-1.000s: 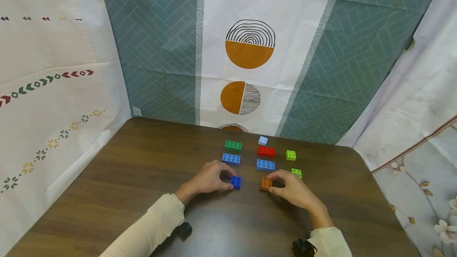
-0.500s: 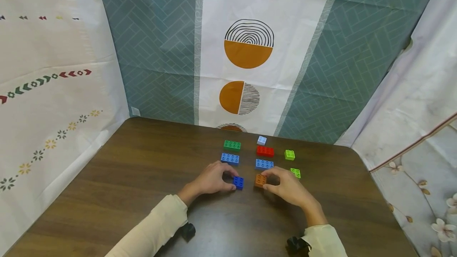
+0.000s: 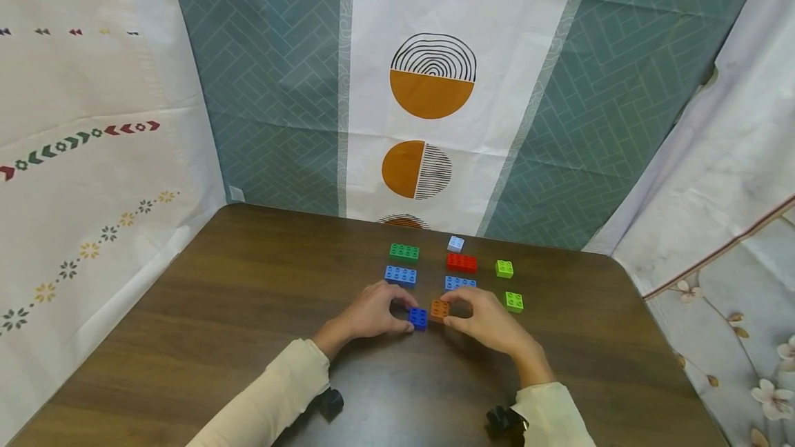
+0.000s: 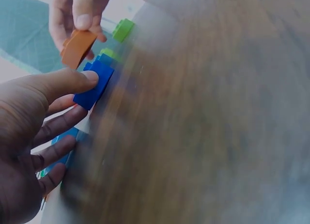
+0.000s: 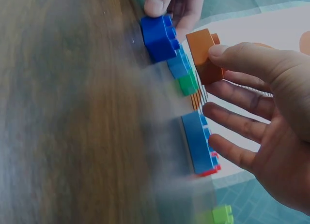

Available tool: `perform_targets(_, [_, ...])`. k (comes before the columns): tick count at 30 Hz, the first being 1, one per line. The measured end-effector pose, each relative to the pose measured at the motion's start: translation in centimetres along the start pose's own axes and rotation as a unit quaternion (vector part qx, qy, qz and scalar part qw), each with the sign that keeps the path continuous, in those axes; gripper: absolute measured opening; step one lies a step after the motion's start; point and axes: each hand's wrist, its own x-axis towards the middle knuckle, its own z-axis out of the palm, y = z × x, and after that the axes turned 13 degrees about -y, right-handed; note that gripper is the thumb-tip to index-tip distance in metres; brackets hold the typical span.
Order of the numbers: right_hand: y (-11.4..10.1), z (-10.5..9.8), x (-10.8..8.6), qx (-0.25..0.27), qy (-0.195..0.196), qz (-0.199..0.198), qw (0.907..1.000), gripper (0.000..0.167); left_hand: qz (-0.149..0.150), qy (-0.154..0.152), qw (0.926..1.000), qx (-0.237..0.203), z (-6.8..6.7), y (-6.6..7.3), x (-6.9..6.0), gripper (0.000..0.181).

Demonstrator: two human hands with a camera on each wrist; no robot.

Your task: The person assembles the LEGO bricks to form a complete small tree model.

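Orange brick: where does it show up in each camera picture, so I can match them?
Head: the orange brick is below centre, slightly right, pinched by the right hand.
Left wrist: upper left, in the right hand.
Right wrist: upper half, right of centre.
Shared landmark: the dark blue brick in the left hand, near it in every view.

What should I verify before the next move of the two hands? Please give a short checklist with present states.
1. Left hand pinches the dark blue toy brick: ok.
2. Right hand pinches the orange toy brick: ok.
3. Both held bricks stud side up: ok.
4. Held bricks at equal height: not ok, orange is higher.
5. Gap between dark blue toy brick and table: cannot tell.
6. Right fingers clear of the medium-blue eight-stud brick: cannot tell.
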Motion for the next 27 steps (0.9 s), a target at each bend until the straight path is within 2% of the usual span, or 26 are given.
perform_targets(6, [-0.3,0.5,0.7,0.01,-0.012,-0.007,0.9999,0.03,0.011,0.003,0.9999,0.001,0.3,0.2,0.2,0.032])
perform_targets(13, [-0.6,1.1,1.0,0.019,-0.026,-0.016,0.9993,0.03,0.025,0.019,0.9995,0.005,0.7,0.1,0.4,0.034])
perform_targets(20, [-0.6,1.5,1.2,0.016,-0.026,-0.029,0.9991,0.031,0.022,0.029,0.9993,-0.001,0.8,0.5,0.1,0.035])
perform_targets(27, [-1.1,1.7,1.7,0.014,-0.024,-0.033,0.9991,0.03,0.022,0.038,0.999,0.0,0.7,0.2,-0.1,0.037])
